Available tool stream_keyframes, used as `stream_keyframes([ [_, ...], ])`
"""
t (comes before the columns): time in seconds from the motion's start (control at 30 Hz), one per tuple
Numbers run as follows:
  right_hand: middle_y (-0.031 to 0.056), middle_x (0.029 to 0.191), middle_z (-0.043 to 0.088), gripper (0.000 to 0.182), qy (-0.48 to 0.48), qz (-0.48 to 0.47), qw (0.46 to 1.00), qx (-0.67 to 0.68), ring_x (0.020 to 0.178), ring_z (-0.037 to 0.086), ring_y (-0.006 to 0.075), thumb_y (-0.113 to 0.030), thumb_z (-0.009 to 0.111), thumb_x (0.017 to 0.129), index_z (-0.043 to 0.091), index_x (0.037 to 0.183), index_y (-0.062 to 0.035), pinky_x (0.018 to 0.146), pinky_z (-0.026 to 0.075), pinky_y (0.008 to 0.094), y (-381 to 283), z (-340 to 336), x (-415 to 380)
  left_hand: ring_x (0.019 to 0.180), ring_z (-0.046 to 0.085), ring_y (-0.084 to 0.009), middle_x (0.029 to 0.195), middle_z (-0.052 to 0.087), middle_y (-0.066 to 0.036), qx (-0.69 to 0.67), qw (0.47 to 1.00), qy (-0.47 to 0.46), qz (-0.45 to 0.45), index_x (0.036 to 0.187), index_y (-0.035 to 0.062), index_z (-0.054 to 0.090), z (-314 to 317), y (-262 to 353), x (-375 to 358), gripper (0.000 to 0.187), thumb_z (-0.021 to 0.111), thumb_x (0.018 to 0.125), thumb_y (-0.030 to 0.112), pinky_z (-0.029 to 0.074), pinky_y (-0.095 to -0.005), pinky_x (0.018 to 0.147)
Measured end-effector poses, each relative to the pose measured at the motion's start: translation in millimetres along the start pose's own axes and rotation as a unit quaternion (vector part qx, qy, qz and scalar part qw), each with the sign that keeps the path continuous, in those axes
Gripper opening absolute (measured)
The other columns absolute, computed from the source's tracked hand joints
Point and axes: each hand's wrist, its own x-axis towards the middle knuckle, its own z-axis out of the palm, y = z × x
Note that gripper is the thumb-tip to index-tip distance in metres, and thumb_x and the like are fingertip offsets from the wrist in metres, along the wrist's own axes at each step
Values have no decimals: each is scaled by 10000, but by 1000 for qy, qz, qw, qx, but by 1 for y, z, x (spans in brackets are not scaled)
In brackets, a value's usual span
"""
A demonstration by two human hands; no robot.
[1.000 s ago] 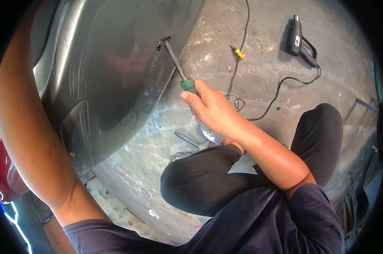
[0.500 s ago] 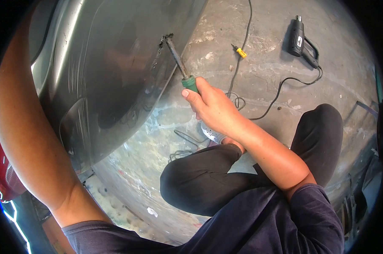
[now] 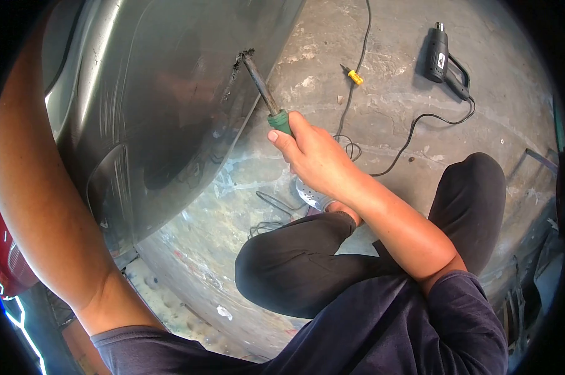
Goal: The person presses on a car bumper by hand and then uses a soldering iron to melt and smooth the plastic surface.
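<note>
My right hand (image 3: 317, 156) is closed around the green handle of a soldering iron (image 3: 260, 86). The iron's metal shaft slants up and left, and its tip meets a dark, rough, melted-looking patch (image 3: 237, 65) on a grey car bumper (image 3: 164, 94). A trail of small dark marks runs down from that patch. Along the left edge my left arm (image 3: 45, 187) reaches up beside the bumper; the hand itself lies outside the picture.
A black heat gun (image 3: 439, 56) lies on the concrete floor (image 3: 395, 112) at upper right, its cord curving left. A yellow-handled screwdriver (image 3: 354, 76) rests by another black cable (image 3: 365, 37). A red tail light (image 3: 7, 250) shows at far left. My bent legs are below.
Almost nothing differs. The soldering iron's tip stays at the dark patch, with at most a very slight shift of my right hand.
</note>
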Motion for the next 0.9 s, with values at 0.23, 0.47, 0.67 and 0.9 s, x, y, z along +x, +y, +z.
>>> stream_keyframes([
  [0.23, 287, 803, 648, 422, 9, -11, 1000, -25, 813, 650, 495, -386, 519, 1076, 473, 1075, 33, 740, 488, 557, -1, -1, 1, 1092, 703, -331, 1172, 715, -256, -21, 1000, 1, 5, 1269, -65, 686, 2, -1, 0, 711, 557, 1025, 590, 554, -431, 949],
  [0.47, 300, 818, 657, 425, 7, -4, 998, -65, 821, 657, 502, -386, 517, 1075, 478, 1097, 36, 741, 497, 559, -1, -5, 3, 1067, 710, -325, 1151, 721, -252, -18, 1000, 6, 16, 1255, -66, 692, 5, -7, 4, 697, 566, 1026, 579, 562, -422, 934],
  [0.67, 300, 821, 659, 416, -18, -6, 1000, -9, 827, 659, 502, -382, 520, 1073, 482, 1094, 32, 743, 500, 563, 0, -8, 2, 1070, 709, -322, 1152, 722, -252, -29, 999, -5, 21, 1248, -70, 695, 3, -6, 6, 683, 571, 1029, 566, 561, -423, 940],
  [0.9, 296, 826, 663, 418, 13, 0, 995, -96, 836, 662, 497, -381, 528, 1069, 498, 1087, 36, 756, 505, 554, -6, -15, -1, 1088, 706, -337, 1164, 718, -262, -27, 999, 5, 22, 1254, -82, 688, 4, -7, 6, 704, 583, 1021, 574, 558, -425, 957],
])
